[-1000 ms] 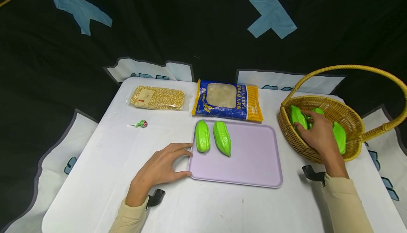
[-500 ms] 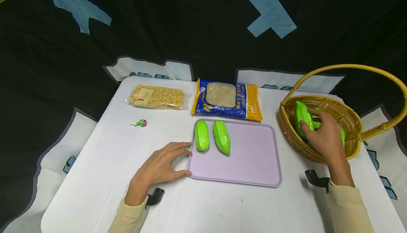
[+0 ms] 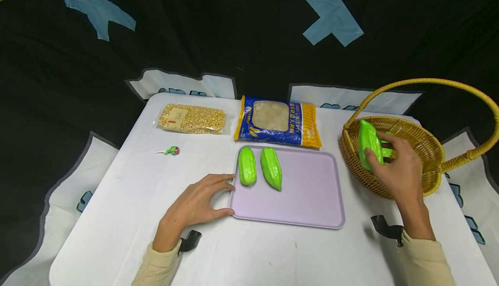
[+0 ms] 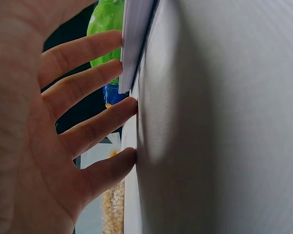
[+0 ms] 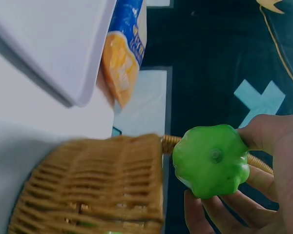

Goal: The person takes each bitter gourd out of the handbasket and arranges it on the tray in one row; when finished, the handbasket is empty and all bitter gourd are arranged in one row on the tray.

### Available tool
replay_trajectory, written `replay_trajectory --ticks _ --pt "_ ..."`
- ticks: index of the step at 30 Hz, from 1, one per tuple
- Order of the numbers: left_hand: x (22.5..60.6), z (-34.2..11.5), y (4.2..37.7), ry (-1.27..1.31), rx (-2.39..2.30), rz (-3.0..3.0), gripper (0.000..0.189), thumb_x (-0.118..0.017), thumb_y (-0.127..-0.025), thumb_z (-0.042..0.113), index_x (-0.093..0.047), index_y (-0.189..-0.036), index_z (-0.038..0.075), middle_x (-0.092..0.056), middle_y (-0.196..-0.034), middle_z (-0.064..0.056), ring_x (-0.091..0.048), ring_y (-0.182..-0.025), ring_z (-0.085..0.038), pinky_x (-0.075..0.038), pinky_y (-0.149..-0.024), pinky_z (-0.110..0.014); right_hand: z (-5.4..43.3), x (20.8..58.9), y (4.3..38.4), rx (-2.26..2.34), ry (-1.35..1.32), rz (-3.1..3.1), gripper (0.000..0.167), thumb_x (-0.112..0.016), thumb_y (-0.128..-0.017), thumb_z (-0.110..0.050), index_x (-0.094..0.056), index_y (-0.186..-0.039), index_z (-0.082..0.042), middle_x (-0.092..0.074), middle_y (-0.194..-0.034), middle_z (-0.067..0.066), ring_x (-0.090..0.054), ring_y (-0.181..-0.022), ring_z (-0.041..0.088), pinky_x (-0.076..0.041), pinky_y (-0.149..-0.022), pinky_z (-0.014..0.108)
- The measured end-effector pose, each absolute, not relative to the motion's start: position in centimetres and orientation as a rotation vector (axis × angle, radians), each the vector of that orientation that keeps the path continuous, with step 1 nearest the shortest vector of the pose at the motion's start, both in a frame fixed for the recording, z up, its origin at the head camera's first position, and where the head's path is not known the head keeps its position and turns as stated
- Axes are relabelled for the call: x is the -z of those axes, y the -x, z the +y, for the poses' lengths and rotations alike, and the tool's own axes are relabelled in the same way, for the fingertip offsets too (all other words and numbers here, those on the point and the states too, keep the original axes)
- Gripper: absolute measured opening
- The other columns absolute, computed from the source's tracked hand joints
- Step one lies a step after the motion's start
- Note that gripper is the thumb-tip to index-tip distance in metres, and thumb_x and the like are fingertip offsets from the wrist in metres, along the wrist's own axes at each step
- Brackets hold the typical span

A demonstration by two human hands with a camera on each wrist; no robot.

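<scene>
My right hand [image 3: 401, 170] holds a ribbed, bright green gourd [image 3: 369, 144] between thumb and fingers, over the left part of a wicker basket [image 3: 432, 141]. In the right wrist view the gourd's lobed end [image 5: 210, 163] faces the camera, level with the basket rim. More green shows in the basket behind my fingers, mostly hidden. With fingers spread, my left hand [image 3: 199, 201] touches the left edge of a lilac tray [image 3: 308, 190]. Two similar gourds, one at the left [image 3: 247, 166] and one beside it [image 3: 271, 169], lie side by side on the tray's left half.
Behind the tray lies a blue and yellow pasta bag [image 3: 271, 116]. A clear pack of corn kernels [image 3: 199, 119] is at the back left, with a lollipop [image 3: 172, 151] in front. The basket's tall arched handle [image 3: 429, 82] rises at the right. A dark cloth hangs behind the table.
My right hand has taken hold of a gourd in the basket and raised it toward the rim. The left hand and the tray have stayed in place.
</scene>
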State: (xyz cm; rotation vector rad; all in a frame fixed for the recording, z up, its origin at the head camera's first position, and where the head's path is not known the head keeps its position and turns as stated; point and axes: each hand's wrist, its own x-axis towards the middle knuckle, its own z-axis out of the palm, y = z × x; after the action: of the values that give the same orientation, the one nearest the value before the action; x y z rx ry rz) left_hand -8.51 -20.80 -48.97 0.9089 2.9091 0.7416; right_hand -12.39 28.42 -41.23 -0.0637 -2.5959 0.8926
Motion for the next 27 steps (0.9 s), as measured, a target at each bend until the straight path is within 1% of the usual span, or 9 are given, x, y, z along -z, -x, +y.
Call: replay_trajectory --ticks 3,11,13,17,18,20,24,25,27 --pt "49.0 -20.8 8.5 -0.902 -0.738 2.903 0.059 -0.091 -0.081 0.056 -0.076 -0.128 0.024 -0.058 -0.158 0.009 -0.055 -0.144 -0.016 -0.053 -0.115 -0.042 27.6 41.3 12.2 -0.910 0.008 -2.554 0.055 -0.081 -0.093 -0.017 -0.064 -0.142 0.001 -0.064 -0.131 0.027 -0.068 -0.113 0.044 -0.035 -0.074 -0.006" --pt "49.0 -20.8 8.5 -0.908 -0.749 2.902 0.059 -0.091 -0.081 0.055 -0.076 -0.128 0.024 -0.058 -0.158 0.007 -0.055 -0.144 -0.016 -0.052 -0.116 -0.041 25.6 42.2 12.1 -0.966 -0.080 -2.529 0.054 -0.084 -0.091 -0.014 -0.066 -0.140 0.002 -0.065 -0.127 0.026 -0.069 -0.110 0.044 -0.035 -0.078 -0.009" --pt "49.0 -20.8 8.5 -0.911 -0.749 2.906 0.058 -0.092 -0.081 0.055 -0.076 -0.128 0.024 -0.058 -0.158 0.008 -0.055 -0.144 -0.016 -0.052 -0.116 -0.041 25.1 42.7 12.2 -0.970 -0.121 -2.525 0.055 -0.084 -0.090 -0.012 -0.066 -0.139 0.002 -0.066 -0.125 0.027 -0.069 -0.109 0.045 -0.036 -0.077 -0.008" --pt "48.9 -20.8 8.5 -0.912 -0.746 2.908 0.058 -0.091 -0.081 0.055 -0.077 -0.128 0.024 -0.058 -0.158 0.008 -0.055 -0.143 -0.016 -0.054 -0.114 -0.042 24.2 44.1 12.4 -0.947 -0.192 -2.529 0.053 -0.085 -0.089 -0.009 -0.067 -0.137 0.003 -0.068 -0.122 0.025 -0.068 -0.103 0.039 -0.038 -0.072 -0.003" --pt "48.9 -20.8 8.5 -0.912 -0.745 2.908 0.058 -0.091 -0.081 0.055 -0.077 -0.128 0.024 -0.058 -0.158 0.008 -0.055 -0.143 -0.016 -0.054 -0.114 -0.042 23.9 44.4 12.4 -0.944 -0.208 -2.533 0.052 -0.085 -0.089 -0.009 -0.067 -0.136 0.003 -0.068 -0.120 0.025 -0.067 -0.100 0.037 -0.039 -0.072 -0.001" --pt "48.9 -20.8 8.5 -0.911 -0.747 2.905 0.059 -0.091 -0.081 0.055 -0.076 -0.128 0.023 -0.058 -0.158 0.008 -0.055 -0.143 -0.016 -0.054 -0.114 -0.042 23.4 44.9 12.5 -0.933 -0.228 -2.541 0.051 -0.085 -0.089 -0.010 -0.068 -0.135 0.003 -0.069 -0.118 0.024 -0.066 -0.097 0.035 -0.046 -0.071 0.010" --pt "48.9 -20.8 8.5 -0.908 -0.747 2.901 0.059 -0.091 -0.081 0.056 -0.076 -0.128 0.024 -0.058 -0.158 0.007 -0.055 -0.144 -0.016 -0.054 -0.114 -0.042 22.3 45.7 12.6 -0.953 -0.270 -2.559 0.049 -0.084 -0.089 -0.009 -0.068 -0.134 0.004 -0.069 -0.119 0.026 -0.068 -0.101 0.039 -0.064 -0.071 0.040" --pt "48.9 -20.8 8.5 -0.907 -0.746 2.899 0.059 -0.091 -0.081 0.056 -0.076 -0.129 0.024 -0.058 -0.158 0.007 -0.055 -0.144 -0.016 -0.054 -0.114 -0.042 22.0 45.8 12.6 -0.962 -0.277 -2.564 0.049 -0.084 -0.089 -0.009 -0.068 -0.134 0.003 -0.069 -0.121 0.026 -0.068 -0.103 0.040 -0.065 -0.072 0.048" --pt "48.9 -20.8 8.5 -0.906 -0.744 2.901 0.059 -0.091 -0.081 0.056 -0.076 -0.129 0.024 -0.058 -0.158 0.007 -0.055 -0.144 -0.016 -0.053 -0.114 -0.042 21.4 46.1 12.7 -0.992 -0.295 -2.574 0.049 -0.083 -0.090 -0.008 -0.067 -0.134 0.004 -0.068 -0.121 0.026 -0.069 -0.105 0.042 -0.066 -0.072 0.055"
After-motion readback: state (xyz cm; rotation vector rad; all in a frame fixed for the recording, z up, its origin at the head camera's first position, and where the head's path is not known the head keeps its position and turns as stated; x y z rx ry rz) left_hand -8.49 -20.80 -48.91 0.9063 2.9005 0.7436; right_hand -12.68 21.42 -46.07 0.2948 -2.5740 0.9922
